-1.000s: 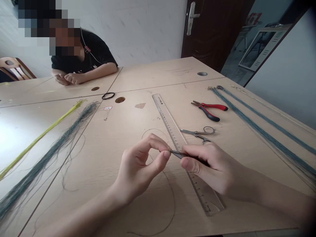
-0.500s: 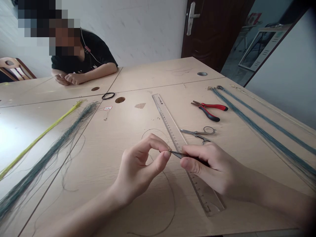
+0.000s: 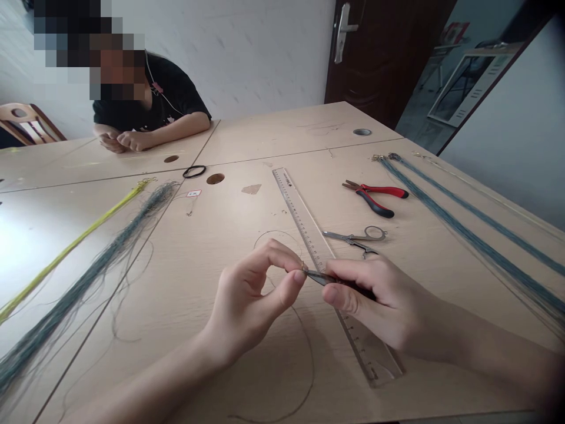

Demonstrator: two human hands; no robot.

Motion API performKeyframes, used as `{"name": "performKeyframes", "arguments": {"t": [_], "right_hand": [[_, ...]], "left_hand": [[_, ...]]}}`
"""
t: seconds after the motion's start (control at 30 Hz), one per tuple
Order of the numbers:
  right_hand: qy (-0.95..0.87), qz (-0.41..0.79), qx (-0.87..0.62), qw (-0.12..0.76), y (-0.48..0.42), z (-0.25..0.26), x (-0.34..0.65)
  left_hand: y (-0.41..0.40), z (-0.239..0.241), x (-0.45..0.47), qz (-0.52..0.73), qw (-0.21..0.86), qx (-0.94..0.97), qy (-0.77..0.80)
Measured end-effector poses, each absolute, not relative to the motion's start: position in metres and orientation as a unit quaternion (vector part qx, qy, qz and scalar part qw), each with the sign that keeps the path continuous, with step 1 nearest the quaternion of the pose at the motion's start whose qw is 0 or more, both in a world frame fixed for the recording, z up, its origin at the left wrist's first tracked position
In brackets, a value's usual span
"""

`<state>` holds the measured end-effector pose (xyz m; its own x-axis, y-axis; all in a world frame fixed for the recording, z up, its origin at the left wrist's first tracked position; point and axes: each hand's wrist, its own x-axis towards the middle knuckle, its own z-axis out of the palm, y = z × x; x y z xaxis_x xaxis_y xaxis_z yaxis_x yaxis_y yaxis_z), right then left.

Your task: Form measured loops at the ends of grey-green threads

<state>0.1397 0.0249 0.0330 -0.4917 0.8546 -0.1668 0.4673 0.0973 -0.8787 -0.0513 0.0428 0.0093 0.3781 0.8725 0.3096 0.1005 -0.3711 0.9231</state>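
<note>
My left hand (image 3: pixel 260 300) is closed in a pinch, thumb against forefinger, on a thin cord (image 3: pixel 312 359). The cord loops over the table beneath that hand. At the fingertips a tiny gold-coloured fitting (image 3: pixel 303 265) shows; its exact kind is too small to tell. My right hand (image 3: pixel 379 300) is wrapped round a pair of pliers (image 3: pixel 320 277), whose dark tapered jaws point left and meet the fitting at my left fingertips. Most of the pliers' handles are hidden in the palm. A clear ruler (image 3: pixel 304 218) lies under and beyond my right hand.
Folding scissors (image 3: pixel 348 238) and red-and-black pliers (image 3: pixel 373 193) lie beyond my right hand. Teal cord bundles lie right (image 3: pixel 463 221) and left (image 3: pixel 101 259), beside a yellow bundle (image 3: pixel 75 244). A black band (image 3: pixel 195 171) lies farther back. Another person (image 3: pixel 172 88) leans on the table.
Almost nothing differs. Both hands keep the same grip, and the plier jaws have tilted very slightly at the fitting.
</note>
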Motion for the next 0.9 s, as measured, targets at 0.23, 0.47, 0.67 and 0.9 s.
{"name": "performKeyframes", "arguments": {"t": [0.23, 0.47, 0.67, 0.9], "right_hand": [[-0.713, 0.486, -0.466, 0.195, 0.0259, 0.0339, 0.1385], [-0.719, 0.483, -0.462, 0.189, 0.0253, 0.0356, 0.1387], [-0.721, 0.479, -0.462, 0.194, 0.025, 0.0353, 0.1381], [-0.721, 0.474, -0.468, 0.19, 0.0249, 0.0342, 0.1386]], "left_hand": [[0.0422, 0.0099, -0.0525, 0.435, 0.442, 0.704, 0.346], [0.0409, 0.0103, -0.0526, 0.434, 0.444, 0.704, 0.344], [0.0423, 0.009, -0.0519, 0.432, 0.435, 0.709, 0.349], [0.0424, 0.0096, -0.0518, 0.433, 0.443, 0.706, 0.344]]}}
